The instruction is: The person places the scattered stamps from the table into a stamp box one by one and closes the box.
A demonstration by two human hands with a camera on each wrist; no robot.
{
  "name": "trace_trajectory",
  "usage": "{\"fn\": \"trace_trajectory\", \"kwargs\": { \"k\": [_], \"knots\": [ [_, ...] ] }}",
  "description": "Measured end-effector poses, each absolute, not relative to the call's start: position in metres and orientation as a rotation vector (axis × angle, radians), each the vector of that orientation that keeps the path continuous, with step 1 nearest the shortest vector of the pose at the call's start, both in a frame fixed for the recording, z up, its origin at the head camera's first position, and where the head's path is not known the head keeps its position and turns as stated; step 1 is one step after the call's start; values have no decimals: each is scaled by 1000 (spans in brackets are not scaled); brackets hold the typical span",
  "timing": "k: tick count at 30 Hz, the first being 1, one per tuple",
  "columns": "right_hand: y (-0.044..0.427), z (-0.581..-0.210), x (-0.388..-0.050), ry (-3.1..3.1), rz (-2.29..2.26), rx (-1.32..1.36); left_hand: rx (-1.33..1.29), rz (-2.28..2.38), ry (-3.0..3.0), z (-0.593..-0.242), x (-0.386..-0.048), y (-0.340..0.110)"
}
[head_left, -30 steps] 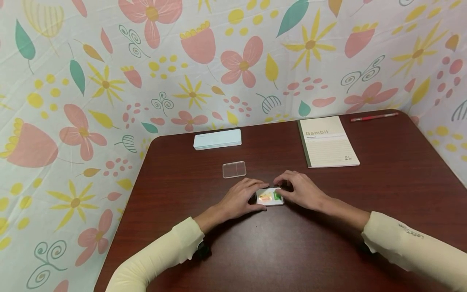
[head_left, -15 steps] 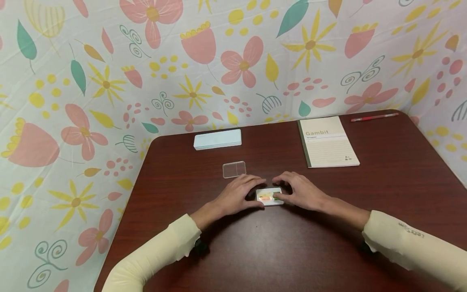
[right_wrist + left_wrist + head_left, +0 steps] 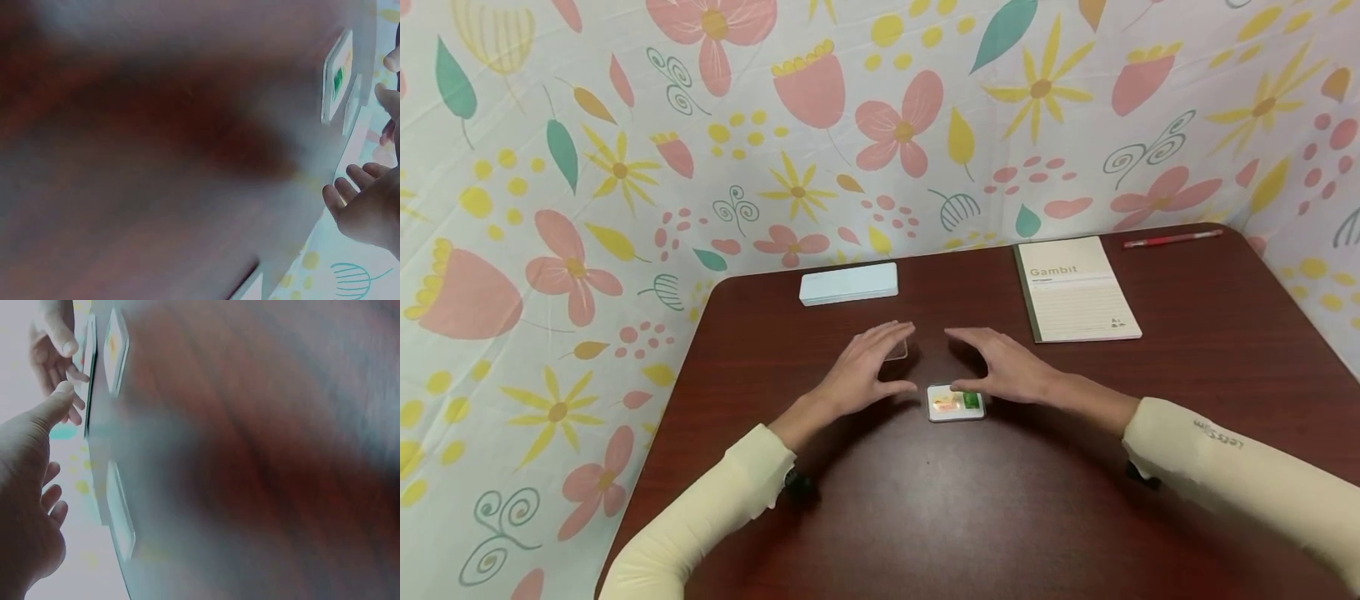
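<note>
A small clear case [image 3: 956,403] with a white, orange and green inside lies flat on the brown table. To its upper left, my left hand [image 3: 862,372] hovers with fingers spread, partly covering a transparent lid [image 3: 897,351]. My right hand [image 3: 1009,367] hangs above the case's upper right, fingers extended and thumb overlapping the case's top edge in the head view. Both hands hold nothing. In the left wrist view the case [image 3: 115,353] and the lid [image 3: 120,512] stand apart from the left hand [image 3: 31,481]. The right wrist view shows the case [image 3: 337,78] beyond the right hand [image 3: 369,209].
A pale blue box [image 3: 848,284] lies near the back edge of the table [image 3: 925,500]. Further right are a Gambit notebook [image 3: 1078,292] and a red pen [image 3: 1172,239]. A flowered cloth [image 3: 700,125] hangs behind the table.
Both hands have lifted off the case and moved up and away from it. The left hand has shifted left, over the lid. The case stays in place with its green part uncovered.
</note>
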State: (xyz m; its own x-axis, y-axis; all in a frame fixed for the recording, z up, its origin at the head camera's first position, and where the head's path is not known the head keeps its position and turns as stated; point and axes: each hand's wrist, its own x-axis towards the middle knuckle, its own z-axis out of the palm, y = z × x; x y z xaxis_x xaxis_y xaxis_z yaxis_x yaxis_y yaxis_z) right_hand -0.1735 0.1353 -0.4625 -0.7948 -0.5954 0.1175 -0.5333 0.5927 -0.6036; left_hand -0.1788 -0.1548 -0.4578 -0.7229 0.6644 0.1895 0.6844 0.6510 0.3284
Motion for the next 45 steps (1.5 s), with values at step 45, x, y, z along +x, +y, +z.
{"fn": "trace_trajectory", "kwargs": {
  "k": [45],
  "knots": [
    [60,-474,-225,2647,-910,-875,-838,-580,-3044,-479,-207,-205]
  ]
}}
